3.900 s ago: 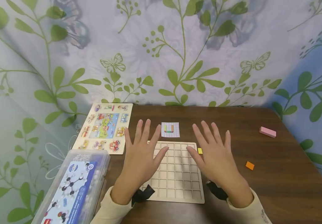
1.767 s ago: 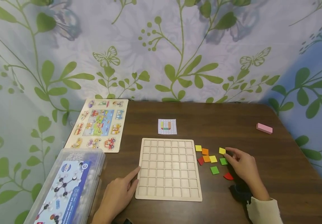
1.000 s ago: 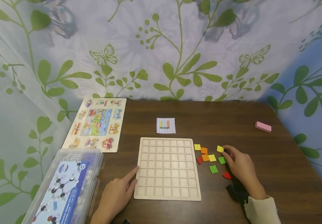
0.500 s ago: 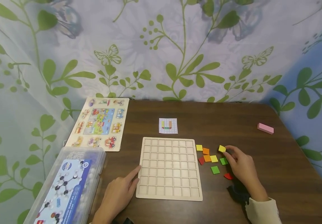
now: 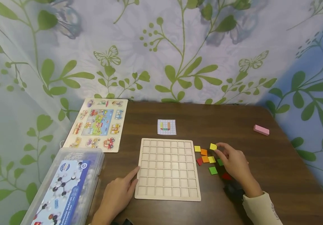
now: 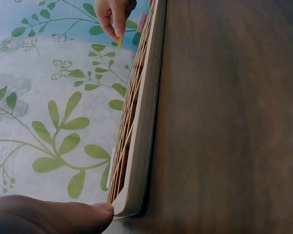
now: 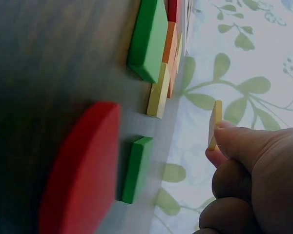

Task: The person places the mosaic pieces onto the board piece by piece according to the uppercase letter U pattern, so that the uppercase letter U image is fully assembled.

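Observation:
A square wooden grid board [image 5: 167,170] lies in the middle of the table. Beside its left edge rests my left hand [image 5: 117,192], its straight index finger touching the rim. In the left wrist view a digit of the left hand [image 6: 53,214] meets the board's corner. To the right of the board, my right hand [image 5: 236,165] pinches a square yellow tile [image 5: 213,147] between thumb and finger. The right wrist view shows this yellow tile [image 7: 215,124] held up off the table. Below it lie green tiles [image 5: 213,170], orange tiles [image 5: 205,159], other yellow tiles [image 5: 197,148] and red pieces [image 5: 199,161].
A card with a coloured grid pattern [image 5: 166,127] lies behind the board. At left are a wooden picture puzzle [image 5: 96,125] and a clear molecular model kit box [image 5: 63,187]. A pink block [image 5: 261,130] sits far right. A patterned curtain [image 5: 139,56] hangs behind.
Both hands were spread over the board; the left then settled at its left edge. The right took hold of a yellow tile and has just carried it slightly left.

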A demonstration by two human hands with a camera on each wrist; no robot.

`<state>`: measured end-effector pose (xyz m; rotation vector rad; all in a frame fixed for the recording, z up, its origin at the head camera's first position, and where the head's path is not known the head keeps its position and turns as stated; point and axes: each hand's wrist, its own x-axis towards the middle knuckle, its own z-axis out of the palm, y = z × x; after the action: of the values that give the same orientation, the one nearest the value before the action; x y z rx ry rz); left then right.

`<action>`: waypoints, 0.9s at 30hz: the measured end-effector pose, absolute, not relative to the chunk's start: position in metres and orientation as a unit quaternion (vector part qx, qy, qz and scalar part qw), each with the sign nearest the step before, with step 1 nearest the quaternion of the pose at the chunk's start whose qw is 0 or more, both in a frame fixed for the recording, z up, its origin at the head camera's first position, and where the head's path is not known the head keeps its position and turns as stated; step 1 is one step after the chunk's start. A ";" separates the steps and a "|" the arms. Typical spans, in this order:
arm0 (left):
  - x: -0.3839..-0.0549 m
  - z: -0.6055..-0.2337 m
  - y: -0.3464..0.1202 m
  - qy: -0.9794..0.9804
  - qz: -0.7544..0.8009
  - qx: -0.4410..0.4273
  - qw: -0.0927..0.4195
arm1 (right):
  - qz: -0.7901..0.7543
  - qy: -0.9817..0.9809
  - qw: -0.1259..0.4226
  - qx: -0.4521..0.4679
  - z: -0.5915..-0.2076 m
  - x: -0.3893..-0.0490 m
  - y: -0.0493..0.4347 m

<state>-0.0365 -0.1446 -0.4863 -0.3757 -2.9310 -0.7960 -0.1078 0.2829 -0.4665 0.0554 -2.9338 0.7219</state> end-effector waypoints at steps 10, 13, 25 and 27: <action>-0.037 -0.487 -0.146 -0.956 -0.259 -0.126 0.050 | 0.277 -0.958 0.057 0.049 -0.458 -0.109 0.262; -0.037 -0.488 -0.145 -0.956 -0.260 -0.126 0.046 | 0.288 -0.955 0.048 0.058 -0.456 -0.110 0.252; -0.034 -0.488 -0.144 -0.955 -0.262 -0.128 0.060 | 0.306 -0.946 0.046 0.100 -0.444 -0.123 0.220; -0.034 -0.487 -0.144 -0.953 -0.263 -0.132 0.065 | 0.309 -0.943 0.049 0.109 -0.442 -0.125 0.214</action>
<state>-0.0343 -0.1442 -0.4874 -0.3972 -2.8771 -0.7946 -0.1245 0.2141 -0.4418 0.3321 -2.8759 0.9425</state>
